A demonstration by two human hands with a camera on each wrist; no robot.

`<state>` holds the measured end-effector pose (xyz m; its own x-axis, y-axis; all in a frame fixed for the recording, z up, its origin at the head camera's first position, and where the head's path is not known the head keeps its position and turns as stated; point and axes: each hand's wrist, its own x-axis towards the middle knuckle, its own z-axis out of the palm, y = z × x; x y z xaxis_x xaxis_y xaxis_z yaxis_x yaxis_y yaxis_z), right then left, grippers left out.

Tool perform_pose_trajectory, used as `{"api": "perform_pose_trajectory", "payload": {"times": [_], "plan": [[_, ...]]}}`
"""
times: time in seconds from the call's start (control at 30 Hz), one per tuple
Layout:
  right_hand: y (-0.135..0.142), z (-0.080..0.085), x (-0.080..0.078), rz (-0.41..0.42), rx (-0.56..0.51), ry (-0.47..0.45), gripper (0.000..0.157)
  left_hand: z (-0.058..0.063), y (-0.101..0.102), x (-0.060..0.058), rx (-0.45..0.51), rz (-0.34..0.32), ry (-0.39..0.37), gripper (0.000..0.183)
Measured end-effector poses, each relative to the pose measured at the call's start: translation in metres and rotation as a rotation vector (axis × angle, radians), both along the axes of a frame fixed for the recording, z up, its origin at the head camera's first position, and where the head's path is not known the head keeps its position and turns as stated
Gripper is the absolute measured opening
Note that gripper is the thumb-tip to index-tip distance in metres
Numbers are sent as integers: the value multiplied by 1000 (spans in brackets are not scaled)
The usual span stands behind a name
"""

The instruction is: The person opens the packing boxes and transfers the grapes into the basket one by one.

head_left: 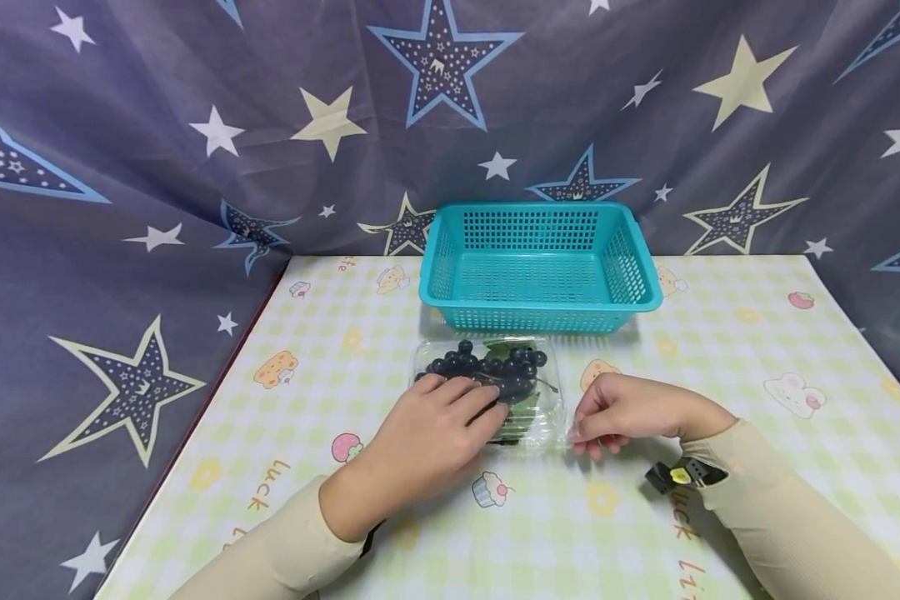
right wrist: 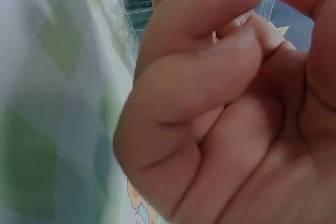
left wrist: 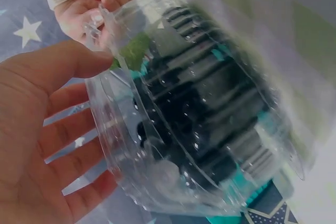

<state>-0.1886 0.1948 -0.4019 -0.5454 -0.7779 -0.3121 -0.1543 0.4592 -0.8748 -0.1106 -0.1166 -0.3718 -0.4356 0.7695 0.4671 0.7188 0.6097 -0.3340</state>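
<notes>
a clear plastic box (head_left: 553,421) sits at the centre of the frame, slightly below the middle, with dark grapes (head_left: 525,365) and green leaves (head_left: 525,414) showing through it. the left hand (head_left: 429,429) rests on the box from the lower left, its fingers a little apart and laid on the lid; it covers the box's lower left part and some of the grapes. in the left wrist view the thumb and fingers are parted, close against the plastic. the right hand (head_left: 633,408), right of centre, has its fingers curled, and thumb and forefinger pinch the box's lower right corner. in the right wrist view these curled fingers fill most of the frame and hide nearly all of the box.

a teal basket (head_left: 540,307) with slotted walls stands in the upper middle, directly above the box in the frame and just beside it, closing off that side; whether they touch, i cannot tell. behind it hangs a dark curtain (head_left: 570,92) printed with stars. the checked tablecloth (head_left: 750,333) beneath carries cartoon prints. cream sleeves (head_left: 787,508) enter from both lower corners, and a small black device (head_left: 703,472) is strapped at the right wrist.
</notes>
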Motion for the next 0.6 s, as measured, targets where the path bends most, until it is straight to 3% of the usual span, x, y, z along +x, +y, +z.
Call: {"api": "perform_pose_trajectory", "payload": {"times": [0.6], "plan": [[2, 4, 1, 2, -8, 4, 23, -2, -23, 5, 8, 19, -11, 33]]}}
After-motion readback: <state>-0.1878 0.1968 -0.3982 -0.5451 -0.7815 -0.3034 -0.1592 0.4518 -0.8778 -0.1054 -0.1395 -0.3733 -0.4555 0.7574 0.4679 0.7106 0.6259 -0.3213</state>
